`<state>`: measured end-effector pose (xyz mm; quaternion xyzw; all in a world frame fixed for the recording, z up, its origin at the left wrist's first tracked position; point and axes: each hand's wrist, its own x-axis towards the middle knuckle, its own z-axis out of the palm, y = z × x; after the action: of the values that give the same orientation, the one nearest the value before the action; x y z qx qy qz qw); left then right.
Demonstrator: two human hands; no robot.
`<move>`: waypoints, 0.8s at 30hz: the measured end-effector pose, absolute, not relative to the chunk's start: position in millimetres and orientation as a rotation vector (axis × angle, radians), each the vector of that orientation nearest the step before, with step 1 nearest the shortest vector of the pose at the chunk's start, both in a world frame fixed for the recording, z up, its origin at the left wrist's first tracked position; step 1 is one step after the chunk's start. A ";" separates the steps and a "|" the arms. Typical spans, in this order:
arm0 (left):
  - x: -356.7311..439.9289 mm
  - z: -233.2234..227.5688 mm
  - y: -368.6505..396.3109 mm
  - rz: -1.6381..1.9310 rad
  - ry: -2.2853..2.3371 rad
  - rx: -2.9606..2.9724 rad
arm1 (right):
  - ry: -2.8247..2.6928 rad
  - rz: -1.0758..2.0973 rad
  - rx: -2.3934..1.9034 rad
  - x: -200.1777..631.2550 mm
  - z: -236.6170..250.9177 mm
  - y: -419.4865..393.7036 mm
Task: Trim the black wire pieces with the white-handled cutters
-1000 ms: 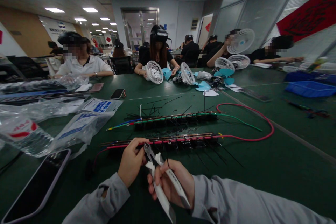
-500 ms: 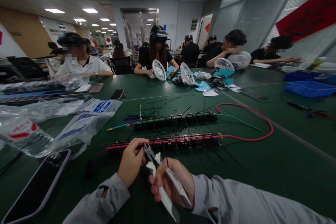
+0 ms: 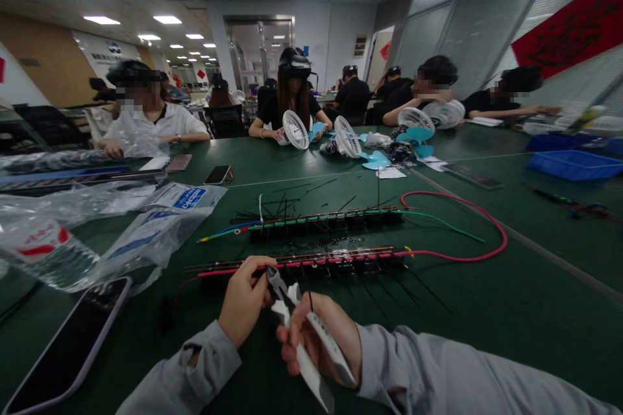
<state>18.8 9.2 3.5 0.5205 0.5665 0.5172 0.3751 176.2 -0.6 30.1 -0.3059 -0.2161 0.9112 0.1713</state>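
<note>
My right hand (image 3: 318, 337) is closed round the white and grey handles of a pair of cutting pliers (image 3: 302, 350). Their metal jaws point up and away, close to the fingertips of my left hand (image 3: 246, 298). That hand is bent in a pinch against the nearer wire bundle (image 3: 341, 260); what lies between its fingers is hidden. A thick red wire runs along this bundle, and black cable tie tails stick out of its near side. Behind it lies a second bundle (image 3: 331, 217) with green and blue wires, also bristling with black tie tails.
On the left lie a phone (image 3: 68, 350), a water bottle (image 3: 48, 253) and clear plastic bags (image 3: 165, 227). A red wire loop (image 3: 503, 233) curves out to the right. Across the table, people sit near fan parts (image 3: 348, 136); a blue tray (image 3: 574, 165) stands at the right.
My hands and the pliers stay almost in place. Across the table at the left, a person's hand has come to the plastic wrapping.
</note>
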 end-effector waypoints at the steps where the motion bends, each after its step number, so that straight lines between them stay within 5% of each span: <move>1: 18.8 3.5 9.2 1.326 1.449 1.335 | -0.615 2.587 -0.859 176.4 29.7 -0.8; 24: 18.7 5.7 8.4 1.300 1.477 1.301 | -0.642 2.649 -0.497 182.5 12.3 4.5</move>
<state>18.7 8.4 5.7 0.5098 0.5790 0.5094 0.3814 182.5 4.5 12.3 -0.1762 -0.2277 0.9397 0.1845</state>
